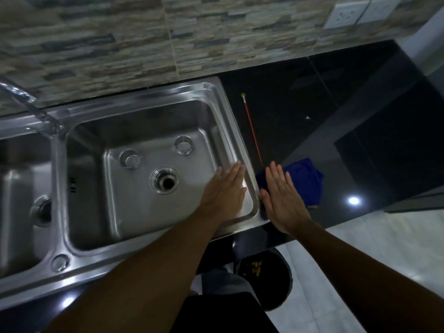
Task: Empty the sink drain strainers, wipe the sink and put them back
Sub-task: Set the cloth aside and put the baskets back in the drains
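Observation:
A steel double sink (144, 239) fills the left. The right basin's drain (165, 180) is an open dark hole, and two round strainers lie on the basin floor, one (131, 159) left of the other (183, 145). The left basin's drain (42, 210) shows at the frame's left edge. My left hand (224, 188) hovers flat, fingers together, over the basin's right corner. My right hand (281, 198) is flat over the counter, covering part of a blue cloth (306, 183). Neither hand holds anything.
A chrome tap (28, 104) curves in from the upper left. A thin red rod (252, 128) lies on the black counter (336, 121) beside the sink. A dark bin (264, 272) with yellow scraps stands on the floor below the counter edge. Wall sockets (346, 14) sit upper right.

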Tool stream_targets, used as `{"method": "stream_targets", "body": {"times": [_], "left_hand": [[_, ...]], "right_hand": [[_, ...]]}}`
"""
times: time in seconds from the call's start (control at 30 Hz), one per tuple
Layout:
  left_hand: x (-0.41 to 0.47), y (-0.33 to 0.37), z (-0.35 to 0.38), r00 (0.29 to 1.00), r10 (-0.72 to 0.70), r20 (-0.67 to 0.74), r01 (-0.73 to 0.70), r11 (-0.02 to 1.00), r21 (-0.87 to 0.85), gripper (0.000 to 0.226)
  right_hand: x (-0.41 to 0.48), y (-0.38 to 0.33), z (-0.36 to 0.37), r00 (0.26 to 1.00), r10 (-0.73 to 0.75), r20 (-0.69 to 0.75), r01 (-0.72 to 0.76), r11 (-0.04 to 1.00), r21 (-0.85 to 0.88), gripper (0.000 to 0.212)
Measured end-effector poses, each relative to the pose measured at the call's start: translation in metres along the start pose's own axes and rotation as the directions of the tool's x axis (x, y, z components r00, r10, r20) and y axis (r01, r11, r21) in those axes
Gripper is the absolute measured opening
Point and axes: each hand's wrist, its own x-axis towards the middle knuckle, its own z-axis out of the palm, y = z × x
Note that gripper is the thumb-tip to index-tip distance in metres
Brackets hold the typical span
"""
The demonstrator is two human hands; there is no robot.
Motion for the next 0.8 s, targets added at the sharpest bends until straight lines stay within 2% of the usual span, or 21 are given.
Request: {"method": "stream_targets", "body": {"times": [0.13,0.23,0.37,0.53,0.63,0.8], "left_hand": [[-0.028,-0.065,-0.015,0.989,-0.146,-0.004,0.146,0.989,0.01,0.063],[-0.054,-0.12,-0.025,0.968,-0.249,-0.005,0.249,0.968,-0.006,0.061],[-0.092,-0.192,-0.039,0.919,-0.394,-0.032,0.393,0.919,-0.033,0.059],[-0.138,-0.278,-0.045,0.814,-0.575,-0.082,0.569,0.818,-0.084,0.061],[-0.158,-0.319,-0.042,0.809,-0.571,-0.141,0.57,0.82,-0.052,0.061],[-0.167,-0.347,-0.028,0.811,-0.549,-0.201,0.536,0.836,-0.118,0.063]], "right_hand": [[0.029,-0.053,0.009,0.986,-0.158,0.048,0.154,0.985,0.078,0.061],[0.057,-0.096,0.023,0.972,-0.22,0.085,0.208,0.97,0.127,0.061],[0.096,-0.148,0.043,0.961,-0.235,0.144,0.204,0.958,0.202,0.063],[0.134,-0.201,0.075,0.948,-0.233,0.218,0.203,0.968,0.149,0.07],[0.15,-0.223,0.095,0.942,-0.215,0.259,0.18,0.972,0.152,0.072],[0.186,-0.235,0.12,0.959,-0.123,0.257,0.089,0.986,0.138,0.074]]}}
